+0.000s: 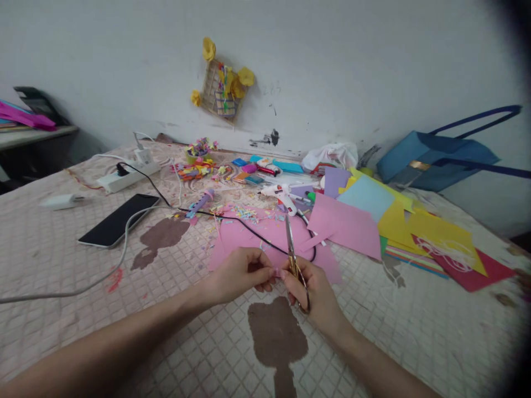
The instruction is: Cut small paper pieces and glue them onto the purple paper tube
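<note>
My left hand (251, 271) is closed in a pinch on a small pink paper piece (277, 272) at the centre of the view. My right hand (311, 284) holds gold-handled scissors (292, 260), their blades pointing away from me, while its thumb and fingertip meet the same pink piece. Behind both hands lies a pink sheet (244, 237) scattered with tiny paper scraps. A white glue gun (282, 196) rests at the back of that sheet.
A black cable (244, 224) crosses the pink sheet. On the left are a tablet (120, 221), a white charger (62, 201) and a power strip (128, 176). Coloured papers (352, 221) and a blue bag (435, 157) lie right. A flower cup (199, 152) stands behind.
</note>
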### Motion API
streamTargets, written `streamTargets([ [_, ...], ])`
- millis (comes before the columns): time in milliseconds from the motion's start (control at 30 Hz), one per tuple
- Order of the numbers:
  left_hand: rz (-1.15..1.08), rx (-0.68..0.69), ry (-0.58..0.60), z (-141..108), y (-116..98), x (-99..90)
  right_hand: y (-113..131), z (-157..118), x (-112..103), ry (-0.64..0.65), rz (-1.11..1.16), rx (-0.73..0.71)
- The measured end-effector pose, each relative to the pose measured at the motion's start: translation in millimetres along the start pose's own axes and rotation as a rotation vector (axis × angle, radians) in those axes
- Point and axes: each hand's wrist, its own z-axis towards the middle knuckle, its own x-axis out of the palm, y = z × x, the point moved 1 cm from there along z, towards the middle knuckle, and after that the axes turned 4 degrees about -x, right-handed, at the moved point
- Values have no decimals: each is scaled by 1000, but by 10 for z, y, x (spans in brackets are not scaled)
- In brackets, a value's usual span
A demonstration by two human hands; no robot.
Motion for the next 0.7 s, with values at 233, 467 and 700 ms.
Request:
streamTargets([
  [233, -209, 27, -75, 3, -52, -47, -22, -60, -12, 0, 161, 20],
  [467, -336, 96, -199, 1, -63, -46, -11, -96, 31, 80, 108, 71],
  [700, -389, 160, -267, 4, -77, -85, -28, -107, 67, 123, 41, 61],
])
